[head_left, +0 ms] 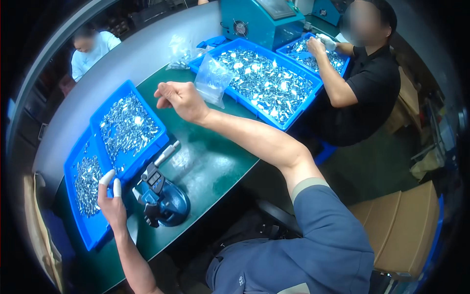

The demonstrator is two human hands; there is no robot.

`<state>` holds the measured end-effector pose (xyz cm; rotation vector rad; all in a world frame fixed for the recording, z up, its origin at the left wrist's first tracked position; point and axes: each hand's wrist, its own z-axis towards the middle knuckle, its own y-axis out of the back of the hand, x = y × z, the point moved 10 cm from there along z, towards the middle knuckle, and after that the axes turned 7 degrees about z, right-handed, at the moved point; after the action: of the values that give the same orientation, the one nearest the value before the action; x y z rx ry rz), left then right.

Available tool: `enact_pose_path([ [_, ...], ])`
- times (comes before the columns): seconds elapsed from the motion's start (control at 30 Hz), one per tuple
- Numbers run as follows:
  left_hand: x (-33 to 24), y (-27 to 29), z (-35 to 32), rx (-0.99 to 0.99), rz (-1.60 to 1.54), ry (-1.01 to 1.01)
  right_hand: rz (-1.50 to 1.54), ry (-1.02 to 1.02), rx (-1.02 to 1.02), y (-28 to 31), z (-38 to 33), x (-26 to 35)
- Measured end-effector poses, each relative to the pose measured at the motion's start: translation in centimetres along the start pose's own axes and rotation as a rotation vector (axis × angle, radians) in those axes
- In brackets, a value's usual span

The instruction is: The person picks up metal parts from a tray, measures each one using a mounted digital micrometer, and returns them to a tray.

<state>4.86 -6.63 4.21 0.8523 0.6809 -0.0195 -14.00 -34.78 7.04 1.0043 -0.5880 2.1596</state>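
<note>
My left hand [112, 205], with white finger cots on two fingers, is over the inner edge of a blue tray [90, 234] at the left. Those two fingers stretch forward, slightly apart, and nothing shows between them. Small shiny metal parts [88, 186] lie in that tray. My right hand [183, 100] hangs over the green table with its fingers curled together. Whatever it may hold is too small or hidden to make out. A digital micrometer [155, 180] clamped in a round blue stand [175, 203] sits between my arms.
A second blue tray [161, 139] of metal parts overlaps the first. Beyond my right hand are a clear plastic bag [213, 81] and a large parts-filled tray [286, 122]. Across the right side, a co-worker [367, 83] handles parts over another tray [313, 54]. A teal machine [262, 24] stands behind.
</note>
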Motion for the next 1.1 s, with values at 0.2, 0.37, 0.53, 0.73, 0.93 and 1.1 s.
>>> enact_pose_path([
  [0.2, -0.6, 0.5, 2.3, 0.078, 0.029, -0.069, 0.097, -0.176, 0.009, -1.3, -0.9, -4.6],
  [0.37, -1.3, -4.9, 7.1, 0.248, 0.007, -0.067, -0.07, -0.161, -0.053, 1.3, -1.5, -3.3],
  [0.53, -2.0, -7.9, 8.6, 0.398, 0.199, -0.17, -0.054, -0.156, -0.088, 1.5, -1.5, -3.7],
  [0.73, -2.5, -10.8, 9.8, 0.613, 0.22, -0.236, -0.064, -0.187, -0.053, 1.1, -1.7, -3.9],
  [0.93, -0.5, -10.2, 10.1, 0.562, 0.187, -0.144, -0.042, -0.215, 0.02, 0.0, -2.0, -4.1],
  [1.1, -0.8, -3.9, 7.8, 0.251, -0.352, 0.089, 0.024, -0.197, 0.142, -1.6, -2.6, -2.8],
])
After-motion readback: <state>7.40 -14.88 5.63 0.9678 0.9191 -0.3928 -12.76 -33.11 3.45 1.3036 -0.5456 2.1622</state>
